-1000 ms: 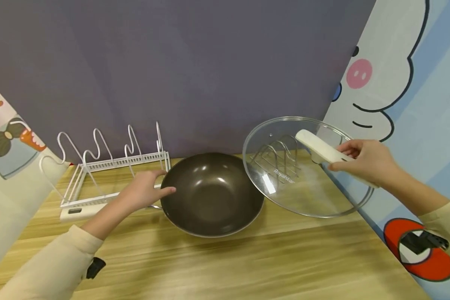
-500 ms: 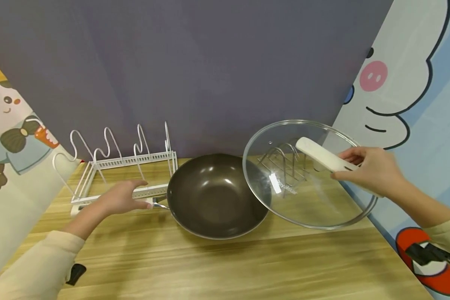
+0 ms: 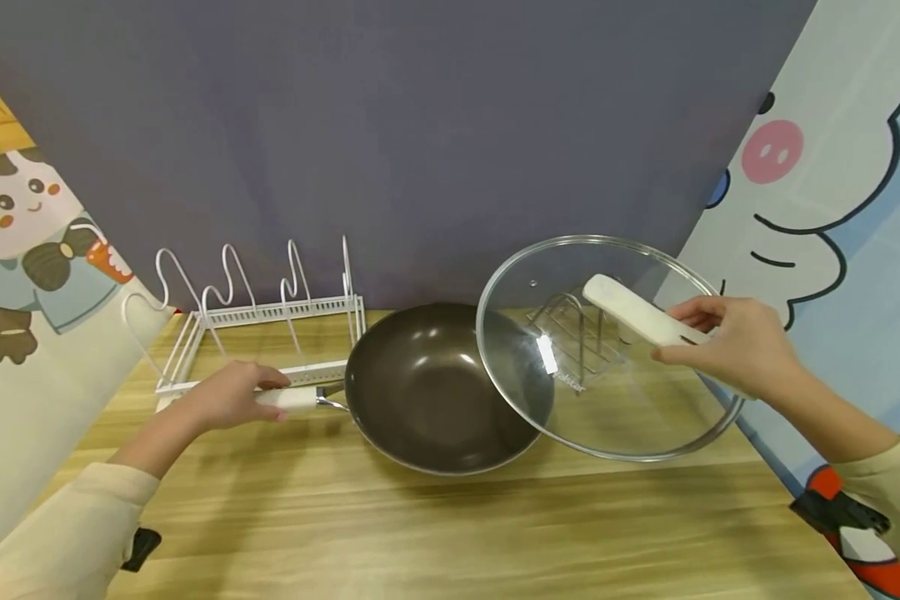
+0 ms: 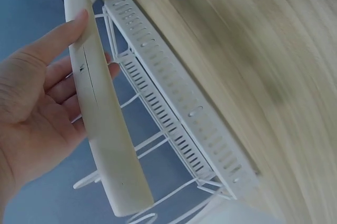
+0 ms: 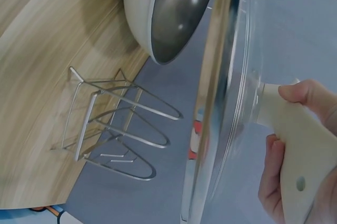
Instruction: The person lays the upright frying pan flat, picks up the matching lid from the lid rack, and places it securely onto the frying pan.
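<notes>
A dark-lined wok point(image 3: 450, 392) stands in the middle of the wooden table in the head view. My left hand point(image 3: 228, 398) holds its cream handle point(image 4: 108, 124), with the thumb over one side and the fingers behind. My right hand point(image 3: 738, 346) grips the long cream handle point(image 3: 630, 308) of a round glass lid point(image 3: 660, 425). The lid hangs tilted to the right of the wok and overlaps its right rim in the head view. In the right wrist view the lid shows edge-on.
A white wire pan rack point(image 3: 273, 311) lies at the back left, behind the wok's handle. A small metal wire rack point(image 5: 87, 125) stands right of the wok, seen through the lid in the head view. A grey backdrop point(image 3: 450, 150) rises behind the table.
My left hand has moved from the wok's left rim back along to its handle and taken hold there. The lid stays held in my right hand. The head view has shifted slightly.
</notes>
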